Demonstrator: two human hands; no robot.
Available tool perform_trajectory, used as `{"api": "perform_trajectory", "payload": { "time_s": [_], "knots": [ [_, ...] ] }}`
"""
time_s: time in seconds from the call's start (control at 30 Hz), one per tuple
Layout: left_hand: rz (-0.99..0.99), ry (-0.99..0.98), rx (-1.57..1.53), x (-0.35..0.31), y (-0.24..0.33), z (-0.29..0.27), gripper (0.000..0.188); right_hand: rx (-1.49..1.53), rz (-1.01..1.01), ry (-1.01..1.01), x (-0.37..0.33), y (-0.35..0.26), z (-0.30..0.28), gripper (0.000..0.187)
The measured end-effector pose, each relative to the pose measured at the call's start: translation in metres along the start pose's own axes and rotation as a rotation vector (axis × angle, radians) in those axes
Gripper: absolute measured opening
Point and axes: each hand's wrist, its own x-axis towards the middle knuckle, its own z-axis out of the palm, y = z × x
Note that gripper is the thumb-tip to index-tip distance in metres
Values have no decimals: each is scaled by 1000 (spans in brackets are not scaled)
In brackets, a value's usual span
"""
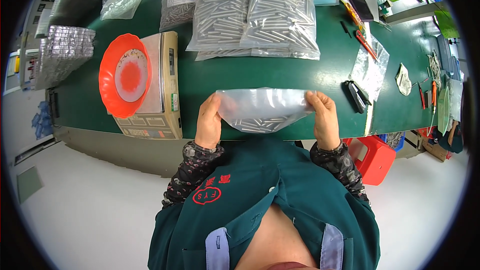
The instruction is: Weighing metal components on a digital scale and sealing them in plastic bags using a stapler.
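Observation:
I hold a clear plastic zip bag point(262, 109) stretched between both hands above the near edge of the green table point(225, 75). Several thin metal rods lie gathered at the bag's bottom. My left hand point(208, 122) pinches the bag's left top corner. The right top corner is pinched by my right hand point(324, 120). The bag hangs sideways, with its opening edge along the top.
A red plastic dish point(125, 75) sits on a beige weighing scale point(162, 87) at the left. Filled bags of metal rods point(255, 20) are piled at the back. A black stapler point(356, 95), an empty bag point(370, 65) and hand tools lie at the right. A red stool point(372, 157) stands below.

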Motion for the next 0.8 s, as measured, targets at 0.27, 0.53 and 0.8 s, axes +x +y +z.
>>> {"api": "perform_trajectory", "payload": {
  "time_s": [0.27,0.53,0.8],
  "knots": [
    [477,64,834,9,-26,-15,34,-236,-466,168,12,25,15,28],
    [23,202,401,25,-44,-12,36,-699,-202,295,34,43,7,36],
    [-51,330,185,25,-41,-3,29,-372,-77,-4,50,50,-19,33]
  ]
}}
